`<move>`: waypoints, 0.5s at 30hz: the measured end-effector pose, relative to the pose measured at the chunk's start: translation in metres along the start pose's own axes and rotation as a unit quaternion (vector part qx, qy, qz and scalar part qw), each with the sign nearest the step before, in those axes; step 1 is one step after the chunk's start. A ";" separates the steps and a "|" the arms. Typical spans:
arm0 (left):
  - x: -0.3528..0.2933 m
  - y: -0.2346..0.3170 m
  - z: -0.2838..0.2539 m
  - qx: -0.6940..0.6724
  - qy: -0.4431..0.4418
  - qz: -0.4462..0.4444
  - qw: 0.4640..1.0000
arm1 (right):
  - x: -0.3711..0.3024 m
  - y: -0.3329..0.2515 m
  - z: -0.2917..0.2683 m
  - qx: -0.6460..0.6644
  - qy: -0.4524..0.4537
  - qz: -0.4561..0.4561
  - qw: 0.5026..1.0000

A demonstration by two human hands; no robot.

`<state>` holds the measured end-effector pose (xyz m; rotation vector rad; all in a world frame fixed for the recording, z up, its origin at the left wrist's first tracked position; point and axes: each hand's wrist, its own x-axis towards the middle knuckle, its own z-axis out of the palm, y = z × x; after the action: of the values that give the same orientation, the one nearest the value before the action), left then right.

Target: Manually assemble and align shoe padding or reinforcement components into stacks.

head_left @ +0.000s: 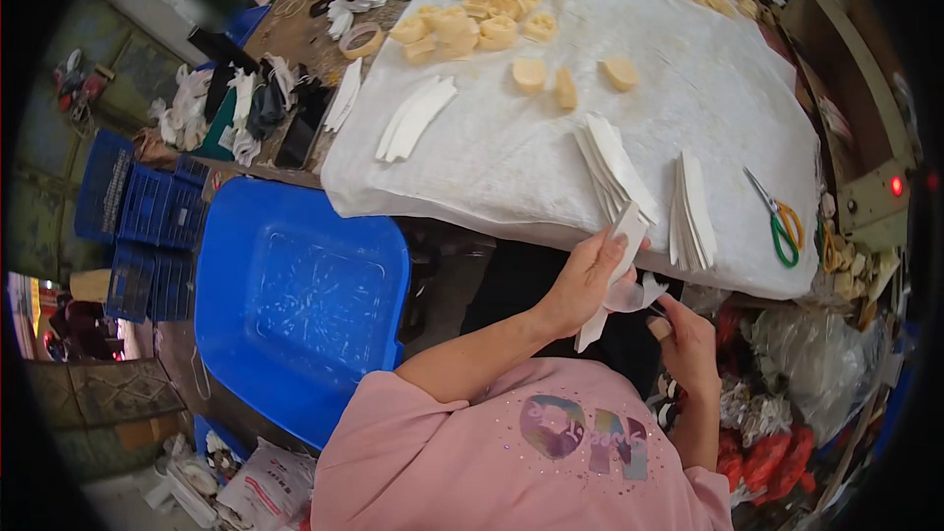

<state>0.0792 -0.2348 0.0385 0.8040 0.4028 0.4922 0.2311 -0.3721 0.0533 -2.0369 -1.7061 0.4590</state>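
Pinching a long white strip (615, 270) between thumb and curled fingers, the left hand (586, 280) holds it just off the table's (511, 152) near edge. The right hand (683, 339), fingers bent, grips its lower part. Two stacks of strips (654, 197) stand beside one pair of green-handled scissors (777, 221).

Bright even daylight, sharp centre, fisheye bending, dark vignetted rim.
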 end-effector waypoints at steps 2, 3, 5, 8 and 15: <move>0.009 -0.003 -0.001 0.162 0.038 0.154 0.974 | -0.013 0.030 0.009 0.053 0.075 0.009 0.996; 0.017 -0.005 -0.011 0.220 0.013 0.216 0.951 | -0.016 0.053 0.020 0.201 0.149 0.040 0.967; 0.012 -0.010 -0.002 0.282 0.010 0.196 0.939 | 0.002 -0.001 0.008 0.297 0.179 0.046 0.937; 0.006 0.002 0.012 0.292 -0.067 0.094 0.949 | 0.020 -0.032 0.018 0.274 0.172 0.055 0.945; 0.013 0.011 -0.011 0.226 0.094 0.152 0.958 | -0.011 0.006 0.011 0.109 0.182 0.017 0.977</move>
<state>0.0816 -0.2150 0.0379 1.2785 0.5827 0.7826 0.2285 -0.3822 0.0404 -1.8593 -1.3424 0.2513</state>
